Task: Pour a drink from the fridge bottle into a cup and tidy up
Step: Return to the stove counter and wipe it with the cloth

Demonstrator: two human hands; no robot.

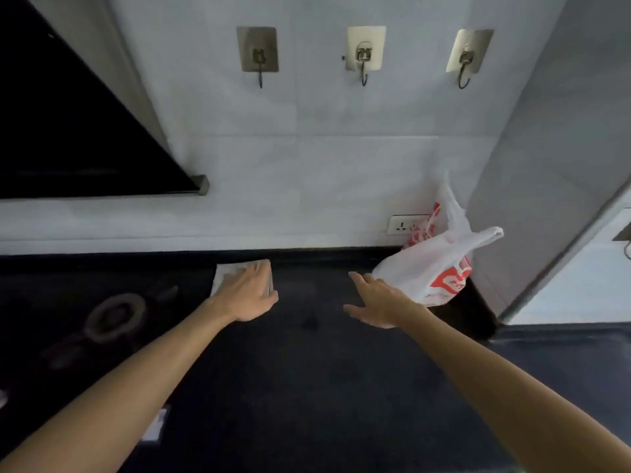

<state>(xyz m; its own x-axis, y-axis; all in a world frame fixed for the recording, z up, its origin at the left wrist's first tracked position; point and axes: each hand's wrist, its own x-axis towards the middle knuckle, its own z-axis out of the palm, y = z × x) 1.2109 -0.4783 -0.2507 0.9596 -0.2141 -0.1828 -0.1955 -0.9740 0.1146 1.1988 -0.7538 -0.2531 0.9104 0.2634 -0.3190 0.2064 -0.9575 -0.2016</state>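
My left hand [251, 295] lies flat on a pale folded cloth [227, 273] that rests on the dark countertop [307, 370] near the back wall. My fingers cover most of the cloth. My right hand [379, 302] hovers over the counter with its fingers spread and nothing in it, just left of a white plastic bag [433, 268] with red print. No bottle or cup shows in the head view.
A gas burner [114, 319] sits in the hob at the left. A black range hood [68, 131] hangs above it. Three wall hooks [363, 58] are on the tiled wall. A wall socket [404, 225] is partly behind the bag. A grey panel [546, 165] closes the right corner.
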